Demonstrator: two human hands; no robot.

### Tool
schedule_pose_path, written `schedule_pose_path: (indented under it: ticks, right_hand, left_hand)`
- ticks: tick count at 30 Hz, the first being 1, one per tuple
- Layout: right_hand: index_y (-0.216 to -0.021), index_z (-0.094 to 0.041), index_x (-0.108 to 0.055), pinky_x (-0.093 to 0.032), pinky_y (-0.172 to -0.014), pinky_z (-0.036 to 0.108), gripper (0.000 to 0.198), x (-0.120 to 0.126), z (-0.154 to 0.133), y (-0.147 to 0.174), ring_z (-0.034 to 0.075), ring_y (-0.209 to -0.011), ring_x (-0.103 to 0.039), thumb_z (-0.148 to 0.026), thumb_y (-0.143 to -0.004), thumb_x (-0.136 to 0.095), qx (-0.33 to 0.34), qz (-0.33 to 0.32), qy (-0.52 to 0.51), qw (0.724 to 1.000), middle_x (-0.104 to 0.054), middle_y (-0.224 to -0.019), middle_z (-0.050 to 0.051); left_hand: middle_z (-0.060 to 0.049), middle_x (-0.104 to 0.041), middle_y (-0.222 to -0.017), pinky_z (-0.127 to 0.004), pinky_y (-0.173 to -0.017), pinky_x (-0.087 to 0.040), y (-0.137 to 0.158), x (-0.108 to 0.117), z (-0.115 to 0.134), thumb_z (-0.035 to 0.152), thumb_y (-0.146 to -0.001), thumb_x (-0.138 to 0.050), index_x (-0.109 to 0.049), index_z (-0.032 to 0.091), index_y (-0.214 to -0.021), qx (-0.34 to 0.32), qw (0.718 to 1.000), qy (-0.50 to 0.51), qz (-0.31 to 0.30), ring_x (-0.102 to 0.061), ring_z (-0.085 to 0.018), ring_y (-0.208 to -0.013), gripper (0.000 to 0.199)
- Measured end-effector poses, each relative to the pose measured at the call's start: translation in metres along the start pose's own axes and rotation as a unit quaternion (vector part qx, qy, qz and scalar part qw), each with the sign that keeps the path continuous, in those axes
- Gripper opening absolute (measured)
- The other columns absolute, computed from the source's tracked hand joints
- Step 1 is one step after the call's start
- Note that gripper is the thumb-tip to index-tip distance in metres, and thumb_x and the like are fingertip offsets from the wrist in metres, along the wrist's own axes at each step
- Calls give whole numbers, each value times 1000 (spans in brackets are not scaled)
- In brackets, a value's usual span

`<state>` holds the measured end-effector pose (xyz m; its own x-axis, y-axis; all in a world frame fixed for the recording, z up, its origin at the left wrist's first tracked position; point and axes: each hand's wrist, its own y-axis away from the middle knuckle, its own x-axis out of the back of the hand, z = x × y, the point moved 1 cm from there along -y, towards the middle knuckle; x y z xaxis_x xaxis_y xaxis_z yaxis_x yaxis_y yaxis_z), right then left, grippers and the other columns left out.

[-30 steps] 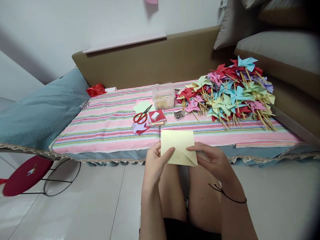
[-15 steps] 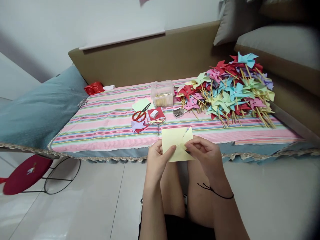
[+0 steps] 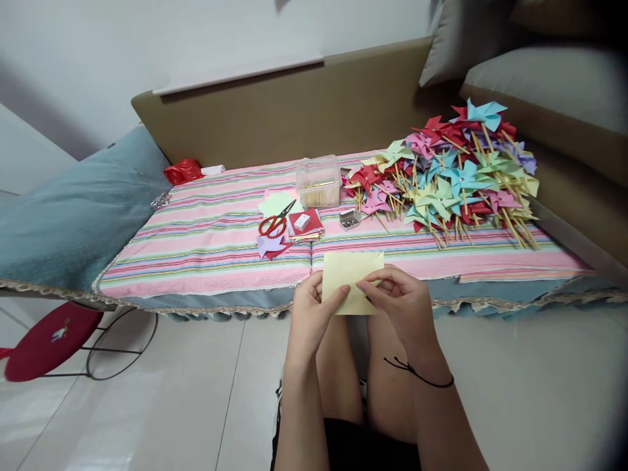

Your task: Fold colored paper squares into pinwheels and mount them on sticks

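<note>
A square sheet of pale yellow paper is held up over my lap, with a short slit showing at its upper right corner. My left hand pinches its left side, thumb lying across the front. At the right side, my right hand is closed with thumb and forefinger together near the paper's middle; a small dark spot shows by the thumb. Past the paper lie red-handled scissors, a stack of coloured paper squares with a small white box on top, and cut purple paper.
A clear plastic box of thin sticks stands on the striped cloth, near a small open case of metal bits. Many paper pinwheels are heaped at the right. A red bag lies far left, a maroon stool below.
The paper has shifted slightly right, and its upper right corner, raised along the slit before, now lies flat. My right thumb and forefinger have moved inward on the sheet.
</note>
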<state>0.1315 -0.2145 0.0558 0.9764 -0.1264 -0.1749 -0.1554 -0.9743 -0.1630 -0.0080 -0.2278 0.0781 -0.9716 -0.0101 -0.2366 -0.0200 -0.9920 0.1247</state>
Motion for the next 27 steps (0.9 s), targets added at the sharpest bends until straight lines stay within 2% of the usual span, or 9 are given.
schedule_pose_path:
  ticks: [3,9,13,15,17,19,22,27]
  right_hand:
    - [-67,-19,-67,-49,-51,25,16,0,2,0,13,-60,-58,-29,-65,-79,0,-7,-1,1000,-58,-70,1]
    - [-67,-19,-67,-50,-56,27,14,1,3,2,14,-65,-59,-27,-68,-78,13,-28,4,1000,-59,-72,2]
    - [-74,-20,-64,-52,-57,27,19,0,1,3,15,-65,-62,-30,-67,-78,-14,-34,-13,999,-62,-74,2]
    - [-95,-22,-60,-55,-60,27,37,-2,-1,3,16,-68,-66,-31,-65,-80,-40,-29,-49,998,-67,-86,3]
    - [-119,-27,-46,-57,-62,29,65,-4,-2,3,17,-71,-69,-32,-64,-81,-64,-26,-78,995,-69,-98,4]
    - [-130,-27,-33,-58,-65,31,83,-6,-1,3,19,-74,-71,-34,-63,-81,-82,-27,-95,992,-72,-96,5]
    - [-134,-24,-28,-58,-69,34,89,-8,2,3,22,-76,-72,-35,-63,-81,-100,-19,-108,989,-75,-86,6]
    - [-135,-22,-28,-57,-70,34,94,-10,2,4,22,-76,-72,-31,-60,-83,-110,-1,-133,985,-76,-84,6]
  left_hand:
    - [-9,-73,-95,-28,-72,-51,0,-1,0,29,-70,-74,-67,14,-99,-4,1000,1,8,-67,-20,-81,34]
    - [-9,-74,-94,-26,-68,-51,-2,-1,-2,28,-67,-76,-66,14,-93,-13,998,-5,61,-67,-18,-77,31]
    - [-8,-74,-89,-26,-66,-51,-2,-1,-3,27,-64,-78,-67,14,-89,-16,996,-2,85,-68,-18,-73,30]
    - [-8,-75,-90,-27,-66,-51,-2,-1,-3,28,-65,-77,-68,14,-90,-21,995,14,98,-68,-18,-74,30]
    - [-9,-75,-94,-27,-67,-52,-2,-3,-3,28,-65,-77,-68,14,-92,-24,993,33,109,-69,-19,-76,31]
    - [-9,-74,-96,-28,-67,-52,-1,-4,-3,28,-66,-77,-69,14,-94,-23,993,41,111,-69,-20,-77,32]
    - [-10,-74,-96,-27,-67,-52,-1,-5,-3,28,-66,-77,-70,14,-95,-16,993,42,105,-69,-20,-78,33]
    - [-10,-75,-95,-27,-67,-52,-1,-5,-5,28,-65,-78,-69,13,-93,-10,993,45,104,-69,-19,-76,33]
